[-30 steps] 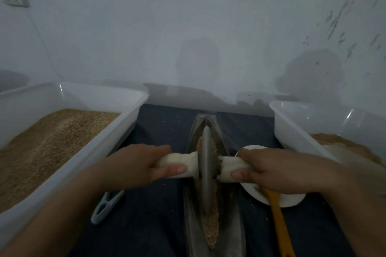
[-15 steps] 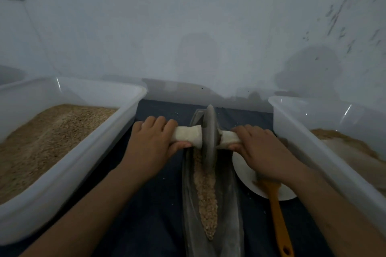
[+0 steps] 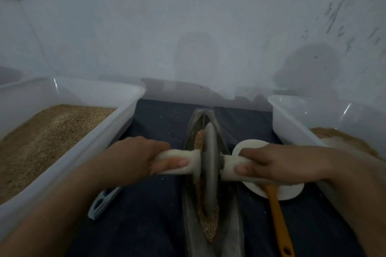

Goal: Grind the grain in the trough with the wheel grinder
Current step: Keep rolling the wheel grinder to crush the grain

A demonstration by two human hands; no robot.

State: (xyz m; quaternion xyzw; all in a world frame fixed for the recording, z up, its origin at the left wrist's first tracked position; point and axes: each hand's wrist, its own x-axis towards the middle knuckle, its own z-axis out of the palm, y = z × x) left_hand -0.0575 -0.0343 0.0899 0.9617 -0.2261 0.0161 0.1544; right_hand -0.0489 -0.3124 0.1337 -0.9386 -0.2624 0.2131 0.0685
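Observation:
A grey metal wheel grinder (image 3: 210, 165) stands on edge in the narrow boat-shaped metal trough (image 3: 227, 233) at the centre. Brown grain (image 3: 211, 225) lies along the trough's groove, before and behind the wheel. A pale axle handle runs through the wheel. My left hand (image 3: 133, 160) grips the left end of the handle, thumb on its near side. My right hand (image 3: 269, 162) grips the right end in the same way. The wheel sits around the trough's middle.
A large white tub of grain (image 3: 125, 110) stands at the left, another white tub (image 3: 292, 127) with ground grain at the right. A white dish (image 3: 292, 192) with an orange-handled tool (image 3: 278, 221) lies right of the trough. A pale blue plastic piece (image 3: 102, 204) lies left. Wall behind.
The wheel rolled from the trough's middle to its far end, then back toward me to the middle. Both hands kept their grip on the handle.

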